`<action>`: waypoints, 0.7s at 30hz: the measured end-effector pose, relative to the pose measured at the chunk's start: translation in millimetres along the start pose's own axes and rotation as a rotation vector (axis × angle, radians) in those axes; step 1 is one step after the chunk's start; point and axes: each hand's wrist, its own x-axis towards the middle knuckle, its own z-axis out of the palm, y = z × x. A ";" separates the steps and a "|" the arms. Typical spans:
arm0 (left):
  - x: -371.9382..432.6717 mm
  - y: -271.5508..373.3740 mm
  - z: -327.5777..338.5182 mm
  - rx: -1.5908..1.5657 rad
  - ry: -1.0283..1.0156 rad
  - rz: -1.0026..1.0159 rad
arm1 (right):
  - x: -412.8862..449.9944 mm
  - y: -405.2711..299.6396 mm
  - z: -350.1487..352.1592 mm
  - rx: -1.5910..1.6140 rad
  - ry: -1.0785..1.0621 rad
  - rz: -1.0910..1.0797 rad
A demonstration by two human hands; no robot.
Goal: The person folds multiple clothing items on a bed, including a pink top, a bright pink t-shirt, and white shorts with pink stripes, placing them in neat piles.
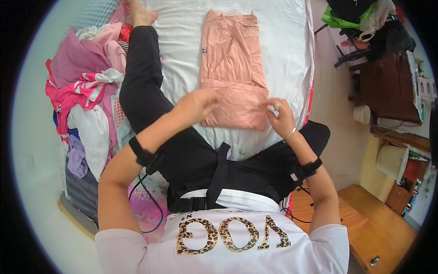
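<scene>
A salmon-pink garment [232, 54] lies lengthwise on the white bedsheet [181, 51] between my legs. Its near end is folded back over itself, making a flat band across the lower part. My left hand [198, 104] is at the left side of that band, fingers bent and slightly blurred. At the right edge of the band is my right hand [280, 114], thumb and forefinger close to the cloth. Neither hand plainly grips the fabric; whether the fingertips touch it I cannot tell.
A heap of clothes [82, 68] in pink, white and purple lies left of my leg. To the right, past the bed's edge, are a dark wooden cabinet [386, 87], a white bin [361, 114] and a chair [356, 51] loaded with bags. Black cables [150, 198] hang from my armbands.
</scene>
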 end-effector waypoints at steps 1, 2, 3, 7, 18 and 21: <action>7.8 -1.4 -6.2 -0.043 0.183 0.031 | 10.3 -6.6 0.6 0.005 0.006 -0.001; 13.6 -5.4 -7.4 -0.036 0.182 0.034 | 20.7 -14.8 3.0 0.013 0.067 -0.089; 21.2 -13.2 -4.0 0.071 0.232 0.048 | 31.0 -19.2 5.8 0.018 0.130 -0.177; 33.8 -32.7 9.6 0.195 0.210 -0.014 | 59.6 -22.9 25.9 -0.150 0.045 -0.203; -6.3 13.6 -1.1 -0.052 0.042 -0.045 | 30.7 -47.0 -9.2 0.138 -0.372 -0.129; -9.0 16.3 -29.0 -0.327 0.028 -0.066 | 53.6 -73.4 -43.3 0.289 -0.565 0.196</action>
